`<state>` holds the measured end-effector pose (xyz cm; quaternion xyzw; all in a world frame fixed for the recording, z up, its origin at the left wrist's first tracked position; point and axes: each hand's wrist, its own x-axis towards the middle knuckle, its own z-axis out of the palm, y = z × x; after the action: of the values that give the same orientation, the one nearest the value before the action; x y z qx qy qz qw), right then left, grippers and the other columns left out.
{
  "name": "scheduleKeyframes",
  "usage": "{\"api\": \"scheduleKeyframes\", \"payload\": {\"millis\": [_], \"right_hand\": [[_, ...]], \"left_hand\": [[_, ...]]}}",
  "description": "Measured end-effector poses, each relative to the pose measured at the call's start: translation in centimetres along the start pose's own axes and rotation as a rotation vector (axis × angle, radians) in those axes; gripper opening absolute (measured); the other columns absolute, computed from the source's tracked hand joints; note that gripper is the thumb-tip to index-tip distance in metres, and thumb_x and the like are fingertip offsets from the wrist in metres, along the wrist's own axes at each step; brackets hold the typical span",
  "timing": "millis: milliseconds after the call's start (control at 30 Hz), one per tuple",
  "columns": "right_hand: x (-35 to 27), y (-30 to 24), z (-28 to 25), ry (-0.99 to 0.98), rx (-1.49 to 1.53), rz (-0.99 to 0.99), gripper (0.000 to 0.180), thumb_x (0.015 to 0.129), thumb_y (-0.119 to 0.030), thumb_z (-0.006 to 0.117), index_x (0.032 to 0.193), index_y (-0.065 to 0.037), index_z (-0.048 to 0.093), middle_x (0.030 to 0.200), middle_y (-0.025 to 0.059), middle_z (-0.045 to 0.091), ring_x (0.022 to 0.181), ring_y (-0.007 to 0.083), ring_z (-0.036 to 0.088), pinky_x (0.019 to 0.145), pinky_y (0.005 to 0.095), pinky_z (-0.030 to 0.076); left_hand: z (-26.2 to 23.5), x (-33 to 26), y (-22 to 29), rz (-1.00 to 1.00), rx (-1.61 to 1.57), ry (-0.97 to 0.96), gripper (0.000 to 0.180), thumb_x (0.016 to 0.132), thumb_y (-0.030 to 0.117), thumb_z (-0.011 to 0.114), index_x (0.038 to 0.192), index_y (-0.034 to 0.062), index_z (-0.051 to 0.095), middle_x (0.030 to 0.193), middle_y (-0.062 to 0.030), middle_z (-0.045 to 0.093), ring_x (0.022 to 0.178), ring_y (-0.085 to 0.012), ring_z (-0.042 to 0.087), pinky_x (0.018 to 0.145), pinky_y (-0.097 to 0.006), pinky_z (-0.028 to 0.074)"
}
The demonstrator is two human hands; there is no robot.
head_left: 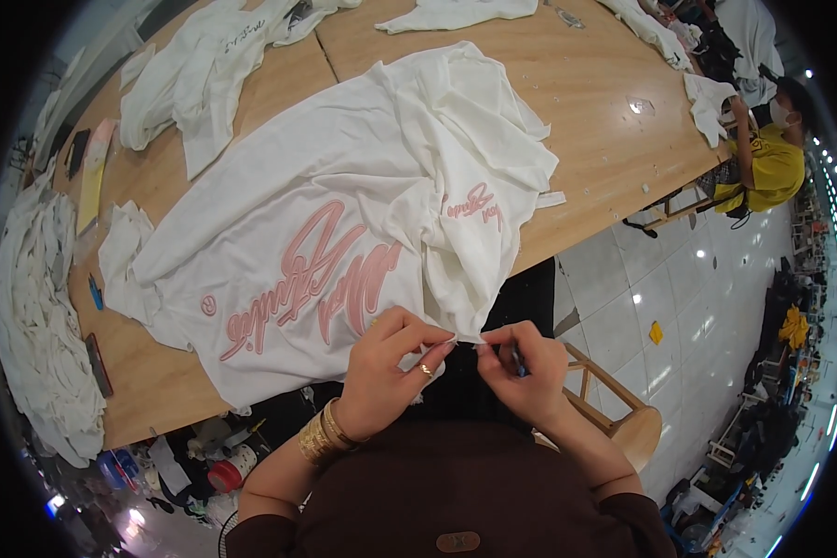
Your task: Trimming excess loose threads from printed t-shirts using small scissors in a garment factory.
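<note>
A white garment (279, 205) with large pink script lettering is spread over the wooden table, bunched on its right side. Its near edge hangs toward me past the table's front. My left hand (392, 365), with a ring and gold bracelets at the wrist, pinches that edge between thumb and fingers. Close beside it, my right hand (530, 372) pinches the same edge a short way to the right. A small dark blue tool (519, 361) shows between the curled fingers of my right hand; its kind is mostly hidden.
More white garments (46, 325) are piled at the table's left edge, with others (200, 79) at the back. A blue pen-like item (95, 292) and a phone-like object (98, 365) lie at left. A wooden stool (628, 432) stands at right; a person in yellow (772, 167) sits farther off.
</note>
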<state>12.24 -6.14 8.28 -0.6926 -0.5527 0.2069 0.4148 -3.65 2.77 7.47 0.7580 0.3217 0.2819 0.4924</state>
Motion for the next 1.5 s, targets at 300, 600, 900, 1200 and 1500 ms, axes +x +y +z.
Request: {"api": "scheduleKeyframes", "payload": {"millis": [300,600,900,1200,1500], "right_hand": [[0.3,-0.5,-0.5,-0.272,0.135,0.25,0.017,0.087,-0.02,0.058,0.093,-0.005,0.053,0.053,0.0073,0.049,0.045,0.0165,0.051,0.047,0.0268,0.04],[0.7,-3.1,-1.9,-0.634,0.432,0.609,0.037,0.1,-0.032,0.026,0.095,-0.005,0.051,0.051,0.0,0.047,0.038,0.0059,0.042,0.038,0.0201,0.033],[1.0,-3.5,-2.2,-0.653,0.403,0.695,0.035,0.1,-0.029,0.029,0.094,-0.002,0.05,0.049,0.0044,0.046,0.044,0.0125,0.045,0.049,0.0271,0.038],[0.7,-3.3,-1.9,-0.595,0.494,0.763,0.037,0.1,-0.032,0.028,0.093,-0.003,0.052,0.05,0.0026,0.045,0.043,0.0094,0.042,0.047,0.025,0.036],[0.3,-1.1,-0.6,-0.5,0.734,0.82,0.042,0.099,-0.039,0.025,0.081,-0.007,0.045,0.048,-0.0007,0.038,0.036,0.0053,0.029,0.034,0.019,0.025]], "left_hand": [[-1.1,-0.5,0.8,-0.128,-0.085,-0.012,0.013,0.075,0.001,0.067,0.087,0.0014,0.066,0.073,-0.0044,0.056,0.059,-0.0105,0.052,0.055,-0.022,0.043],[-0.7,-0.6,0.8,-0.09,-0.065,0.018,0.014,0.073,-0.001,0.068,0.087,0.0018,0.066,0.072,-0.0041,0.054,0.059,-0.0105,0.051,0.054,-0.022,0.043],[-0.5,-0.8,0.7,-0.081,-0.065,0.022,0.015,0.073,-0.001,0.068,0.087,0.0016,0.066,0.072,-0.004,0.054,0.059,-0.0105,0.051,0.054,-0.022,0.043],[-0.2,-0.9,0.7,-0.015,-0.017,0.019,0.018,0.072,-0.002,0.067,0.089,0.0019,0.066,0.072,-0.0045,0.054,0.06,-0.0123,0.053,0.054,-0.023,0.044],[-0.3,-0.7,0.9,0.038,-0.006,0.008,0.018,0.071,-0.003,0.067,0.089,0.0025,0.066,0.072,-0.0042,0.053,0.059,-0.0128,0.053,0.053,-0.024,0.044]]}}
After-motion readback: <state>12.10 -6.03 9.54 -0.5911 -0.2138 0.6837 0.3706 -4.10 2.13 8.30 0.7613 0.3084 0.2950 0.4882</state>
